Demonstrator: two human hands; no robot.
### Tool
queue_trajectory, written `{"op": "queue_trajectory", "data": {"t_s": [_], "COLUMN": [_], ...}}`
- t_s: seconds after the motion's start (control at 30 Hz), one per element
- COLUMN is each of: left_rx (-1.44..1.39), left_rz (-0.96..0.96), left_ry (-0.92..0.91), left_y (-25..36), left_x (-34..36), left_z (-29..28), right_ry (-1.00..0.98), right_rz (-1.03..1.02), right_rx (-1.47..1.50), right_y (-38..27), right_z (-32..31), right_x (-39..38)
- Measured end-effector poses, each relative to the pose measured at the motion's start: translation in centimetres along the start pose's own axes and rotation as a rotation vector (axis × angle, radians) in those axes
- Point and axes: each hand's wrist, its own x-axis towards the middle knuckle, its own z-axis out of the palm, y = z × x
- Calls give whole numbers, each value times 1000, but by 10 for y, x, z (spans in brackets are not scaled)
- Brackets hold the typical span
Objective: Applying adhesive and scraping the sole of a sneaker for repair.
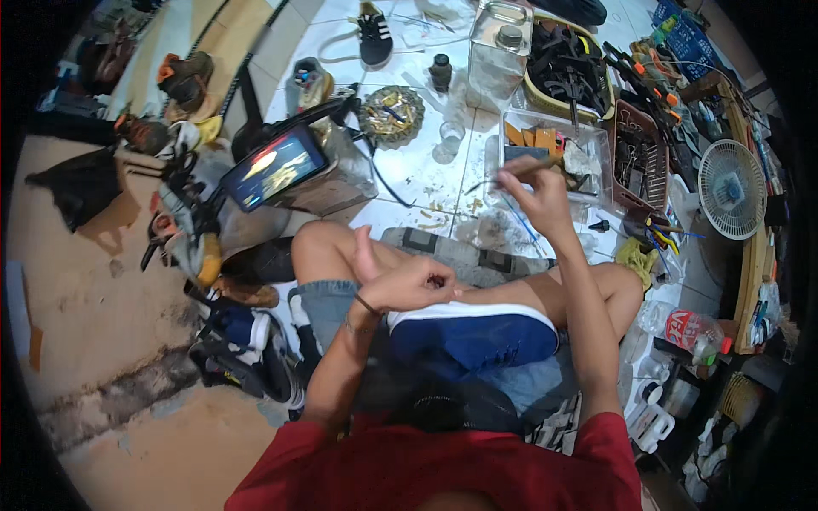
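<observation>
A navy blue shoe with a white sole edge lies on its side across my lap. My left hand is closed, its curled fingers resting by the shoe's white edge at the left end. Whatever those fingers hold, if anything, is hidden. Raised above the floor beyond the shoe, my right hand is closed in a pinch. A thin dark strand shows near its fingertips, but I cannot make out what is in them.
Ahead stand a lit phone, a glass ashtray, a metal can and a clear bin of scraps. On the right are a brown basket, a fan and a plastic bottle. Several shoes crowd the left.
</observation>
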Motion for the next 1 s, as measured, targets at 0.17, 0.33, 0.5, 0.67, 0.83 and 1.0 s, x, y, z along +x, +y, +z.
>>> {"op": "queue_trajectory", "data": {"t_s": [0.17, 0.33, 0.5, 0.67, 0.83, 1.0], "left_rx": [-255, -173, -265, -184, -189, -192], "left_rz": [-8, 12, 134, 54, 23, -18], "left_ry": [-74, -164, -60, -131, -177, -191], "left_y": [-37, -34, -33, -36, -43, -46], "left_x": [32, 42, 56, 54, 52, 49], "left_z": [8, -9, -17, -25, -20, -16], "right_ry": [125, 20, -30, -50, -38, -74], "right_rz": [-223, -222, -201, -216, -232, -181], "right_rx": [-348, -577, -747, -784, -782, -794], "right_y": [35, 74, 93, 96, 94, 95], "right_z": [34, 53, 64, 66, 65, 65], "right_x": [75, 108, 115, 118, 118, 116]}}
